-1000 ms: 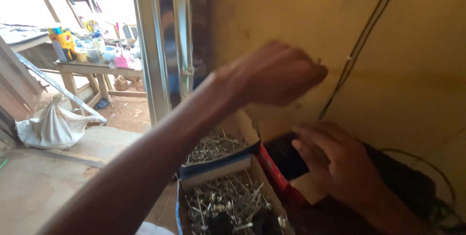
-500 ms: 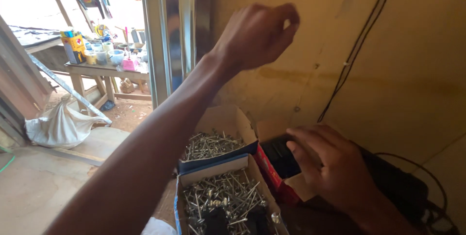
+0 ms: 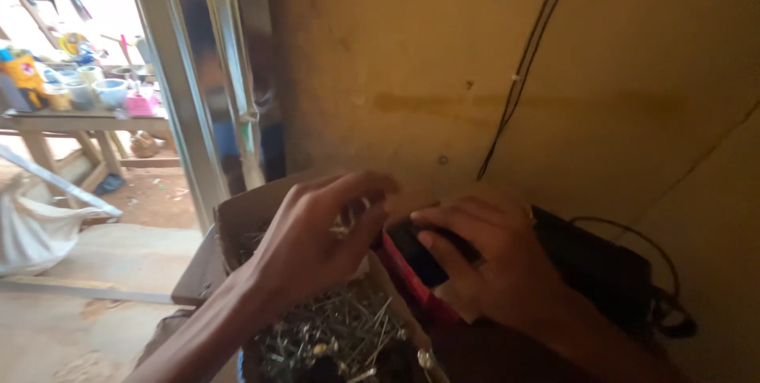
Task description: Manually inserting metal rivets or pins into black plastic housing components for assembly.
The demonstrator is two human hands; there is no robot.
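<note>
My left hand (image 3: 317, 240) hovers low over two open cardboard boxes of metal nails, the near box (image 3: 348, 335) and the far box (image 3: 237, 213). Its fingers are curled above the nails, with a few nails showing between the fingertips; whether they grip any is unclear. My right hand (image 3: 487, 264) lies with its fingers spread flat on a black object (image 3: 419, 260) that sits in a red box (image 3: 400, 272) beside the nail boxes. Its thumb is hidden.
A yellow wall stands straight ahead with a thin black wire (image 3: 522, 66) running down it. A black device with a looped cable (image 3: 617, 272) lies at the right. At the left are a shiny metal door frame (image 3: 186, 90), an outdoor table with containers (image 3: 71, 118) and a white sack (image 3: 32, 233).
My left hand has dropped from high against the wall down onto the nail boxes. The view has swung right and closer. My right hand stays on the black object.
</note>
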